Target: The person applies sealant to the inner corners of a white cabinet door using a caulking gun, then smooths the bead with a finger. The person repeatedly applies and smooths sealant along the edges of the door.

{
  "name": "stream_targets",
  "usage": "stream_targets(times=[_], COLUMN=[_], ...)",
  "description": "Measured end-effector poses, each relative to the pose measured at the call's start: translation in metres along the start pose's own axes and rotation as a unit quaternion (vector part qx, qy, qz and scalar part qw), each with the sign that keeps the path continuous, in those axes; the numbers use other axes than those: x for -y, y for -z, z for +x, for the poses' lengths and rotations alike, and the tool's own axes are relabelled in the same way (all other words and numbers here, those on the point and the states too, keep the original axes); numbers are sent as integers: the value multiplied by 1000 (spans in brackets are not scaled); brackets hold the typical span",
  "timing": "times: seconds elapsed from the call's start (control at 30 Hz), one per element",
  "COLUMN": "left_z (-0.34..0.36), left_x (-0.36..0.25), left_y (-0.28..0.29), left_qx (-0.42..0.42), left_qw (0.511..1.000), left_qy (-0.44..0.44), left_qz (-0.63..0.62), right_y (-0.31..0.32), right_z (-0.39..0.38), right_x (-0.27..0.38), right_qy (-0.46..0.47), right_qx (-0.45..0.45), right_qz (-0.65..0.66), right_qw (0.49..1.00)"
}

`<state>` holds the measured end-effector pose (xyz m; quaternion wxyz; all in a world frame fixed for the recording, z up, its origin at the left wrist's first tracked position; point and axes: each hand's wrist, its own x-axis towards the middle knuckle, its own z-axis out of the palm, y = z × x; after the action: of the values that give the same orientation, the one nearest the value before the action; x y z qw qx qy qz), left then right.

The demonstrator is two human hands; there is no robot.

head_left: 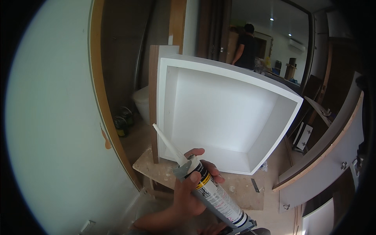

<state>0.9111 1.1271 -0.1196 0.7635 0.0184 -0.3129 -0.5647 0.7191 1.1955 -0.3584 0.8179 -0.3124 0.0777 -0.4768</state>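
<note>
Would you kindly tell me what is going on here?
A person's left hand grips a white cylindrical cartridge in a grey metal caulking gun; the right hand, mostly hidden, is near its rear. The tapered white nozzle slants toward a white open-fronted box with a brown side panel; contact is unclear.

The cartridge (219,197) is near, before the box (219,109); wall (51,117) left, panel (325,168) right, person (245,49) far behind the box.
</note>
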Motion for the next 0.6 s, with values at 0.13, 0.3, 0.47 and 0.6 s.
stream_targets(times=[0.13,0.3,0.47,0.6], left_z=[1,5,7,6], left_x=[10,16,21,19], left_y=[6,20,26,21], left_qx=[8,-18,19,33], left_qw=[998,997,999,999], left_qy=[-29,42,51,35], left_qz=[48,67,-3,-6], right_y=[10,34,64,76], right_z=[6,-3,-21,-24], right_x=[-2,-9,-32,-24], right_qy=[11,26,40,23], right_qx=[7,25,-27,8], right_qz=[5,6,-20,-24], right_qw=[1000,999,999,999])
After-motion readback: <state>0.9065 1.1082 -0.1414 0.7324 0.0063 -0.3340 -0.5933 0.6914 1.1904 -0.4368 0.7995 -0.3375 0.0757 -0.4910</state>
